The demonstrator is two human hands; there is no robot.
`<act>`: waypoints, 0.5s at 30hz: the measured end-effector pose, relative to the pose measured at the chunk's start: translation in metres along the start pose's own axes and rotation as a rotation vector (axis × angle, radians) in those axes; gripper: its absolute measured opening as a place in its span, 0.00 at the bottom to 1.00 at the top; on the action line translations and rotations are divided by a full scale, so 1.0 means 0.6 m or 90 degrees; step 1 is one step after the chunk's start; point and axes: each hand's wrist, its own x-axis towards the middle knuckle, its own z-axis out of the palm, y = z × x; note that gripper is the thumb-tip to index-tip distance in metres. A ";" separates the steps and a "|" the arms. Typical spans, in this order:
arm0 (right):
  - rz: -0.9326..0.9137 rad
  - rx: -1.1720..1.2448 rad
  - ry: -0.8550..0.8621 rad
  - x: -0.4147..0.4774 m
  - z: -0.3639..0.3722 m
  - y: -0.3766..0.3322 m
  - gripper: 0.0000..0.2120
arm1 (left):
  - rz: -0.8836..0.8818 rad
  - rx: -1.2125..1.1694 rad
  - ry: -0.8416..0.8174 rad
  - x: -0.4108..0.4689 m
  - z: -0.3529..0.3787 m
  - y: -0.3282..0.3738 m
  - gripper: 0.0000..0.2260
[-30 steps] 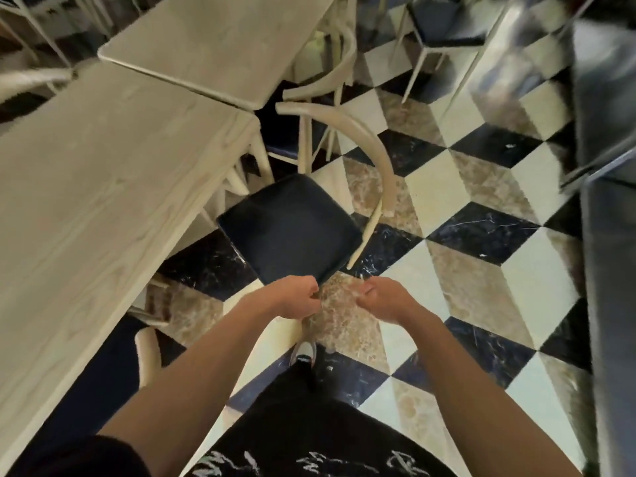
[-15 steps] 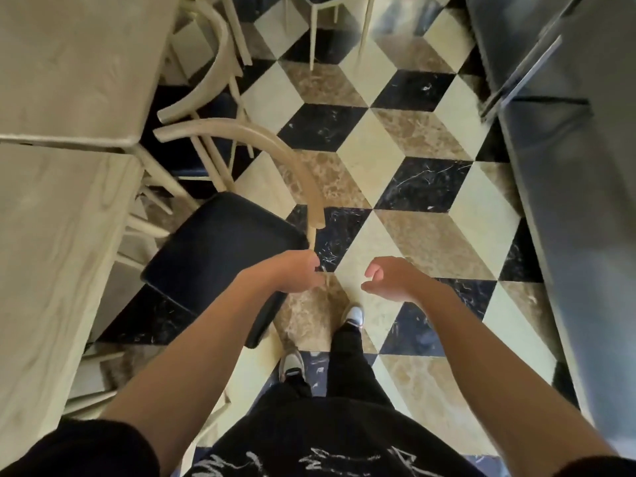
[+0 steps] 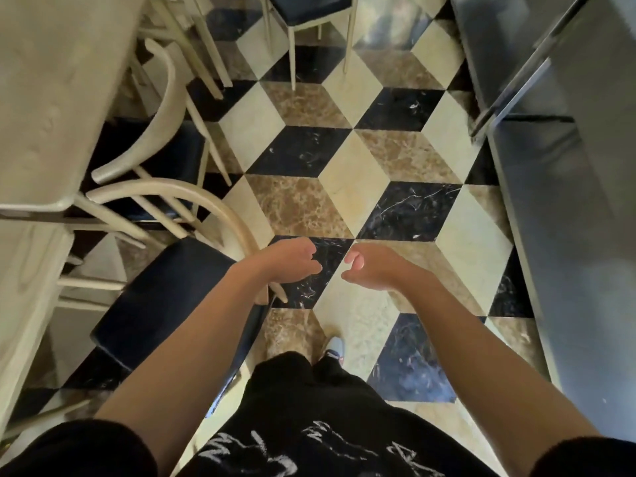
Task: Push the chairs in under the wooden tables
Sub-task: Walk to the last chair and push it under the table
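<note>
Hands off the chair (image 3: pixel 172 304) now — left hand (image 3: pixel 289 259) and right hand (image 3: pixel 371 270) loosely curled, grasping nothing, mid-frame; seat has slid partly under the table (image 3: pixel 27 287) — likely done.

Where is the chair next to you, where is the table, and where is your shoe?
chair (image 3: pixel 165 297): head view, on its dark seat cushion.
table (image 3: pixel 51 98): head view, on the bare wooden top.
shoe (image 3: pixel 334 347): head view, on the light toe showing past the trouser leg.

Black short sleeves (image 3: pixel 79 449), black top with white scrawled print (image 3: pixel 309 445), pale shoe (image 3: pixel 334 349).
</note>
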 end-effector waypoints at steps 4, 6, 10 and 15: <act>-0.007 0.021 -0.003 0.045 -0.059 0.013 0.17 | -0.006 -0.011 0.008 0.055 -0.032 0.017 0.18; -0.015 0.029 -0.015 0.065 -0.079 0.014 0.17 | -0.016 -0.035 0.013 0.079 -0.046 0.013 0.20; -0.029 0.018 -0.036 0.125 -0.129 0.011 0.18 | -0.039 -0.064 0.028 0.131 -0.083 0.007 0.22; -0.069 -0.037 -0.049 0.217 -0.197 -0.016 0.18 | -0.050 -0.088 0.056 0.199 -0.137 -0.010 0.20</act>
